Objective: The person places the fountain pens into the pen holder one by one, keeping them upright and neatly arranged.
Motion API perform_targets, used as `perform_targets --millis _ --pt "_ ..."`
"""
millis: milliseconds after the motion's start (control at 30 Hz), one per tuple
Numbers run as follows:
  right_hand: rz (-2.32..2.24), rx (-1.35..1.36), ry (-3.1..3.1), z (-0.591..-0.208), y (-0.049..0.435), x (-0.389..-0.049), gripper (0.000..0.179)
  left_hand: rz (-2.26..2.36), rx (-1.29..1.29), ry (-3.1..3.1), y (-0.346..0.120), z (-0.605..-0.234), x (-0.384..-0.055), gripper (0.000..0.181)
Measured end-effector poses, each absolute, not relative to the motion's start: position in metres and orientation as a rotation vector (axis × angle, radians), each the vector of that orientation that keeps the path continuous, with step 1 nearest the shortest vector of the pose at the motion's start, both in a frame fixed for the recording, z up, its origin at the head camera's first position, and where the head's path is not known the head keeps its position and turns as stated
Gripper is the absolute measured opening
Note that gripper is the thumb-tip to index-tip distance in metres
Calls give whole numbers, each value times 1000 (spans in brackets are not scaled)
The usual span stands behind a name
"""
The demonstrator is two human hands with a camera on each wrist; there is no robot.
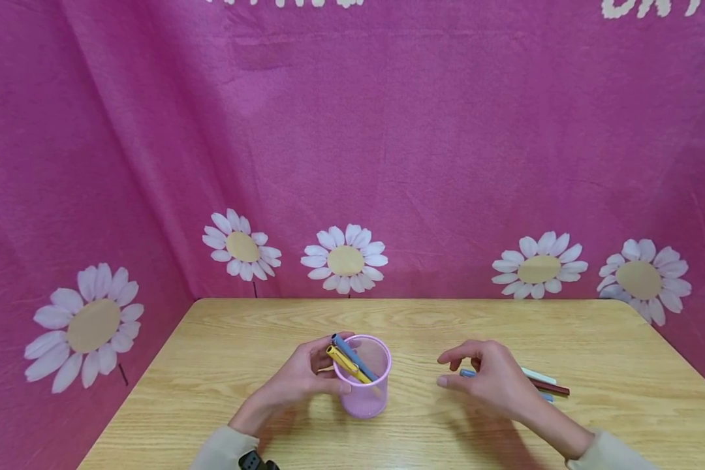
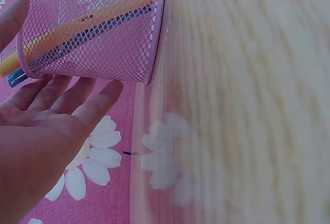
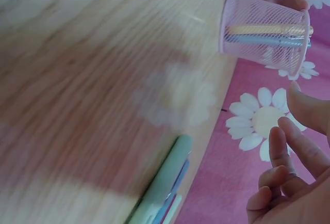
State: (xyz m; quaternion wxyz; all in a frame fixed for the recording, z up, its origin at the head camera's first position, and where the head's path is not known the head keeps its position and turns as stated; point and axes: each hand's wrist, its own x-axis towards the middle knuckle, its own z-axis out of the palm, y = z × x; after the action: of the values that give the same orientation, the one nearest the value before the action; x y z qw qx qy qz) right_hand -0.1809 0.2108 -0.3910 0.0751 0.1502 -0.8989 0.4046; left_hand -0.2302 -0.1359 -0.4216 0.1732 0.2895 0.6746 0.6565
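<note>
A pink mesh pen cup (image 1: 365, 403) stands upright on the table. My left hand (image 1: 296, 378) holds it from the left, thumb in front near the rim and fingers around the far side. Inside lean a yellow pen (image 1: 345, 361) and a blue-grey pen (image 1: 361, 361), their ends above the rim. To the right of the cup, my right hand (image 1: 496, 378) hovers over the table with loosely bent fingers, thumb and index apart, holding nothing. Beneath and beyond it lie several pens, among them a dark red pen (image 1: 555, 388) and a pale pen (image 1: 538, 375), partly hidden by the hand.
The wooden table (image 1: 258, 333) reaches back to a pink cloth (image 1: 423, 143) printed with white daisies, which also hangs along the left side. In the right wrist view a green pen (image 3: 167, 175) lies closest to the camera.
</note>
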Motion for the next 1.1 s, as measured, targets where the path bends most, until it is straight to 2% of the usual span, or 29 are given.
perform_targets --millis 567,1100 --pt "1219 423 -2831 -417 260 -177 32 1831 800 1952 -136 -422 -230 78" --pt "1367 460 -2858 -431 298 -184 31 1875 807 1903 -136 -423 -231 78"
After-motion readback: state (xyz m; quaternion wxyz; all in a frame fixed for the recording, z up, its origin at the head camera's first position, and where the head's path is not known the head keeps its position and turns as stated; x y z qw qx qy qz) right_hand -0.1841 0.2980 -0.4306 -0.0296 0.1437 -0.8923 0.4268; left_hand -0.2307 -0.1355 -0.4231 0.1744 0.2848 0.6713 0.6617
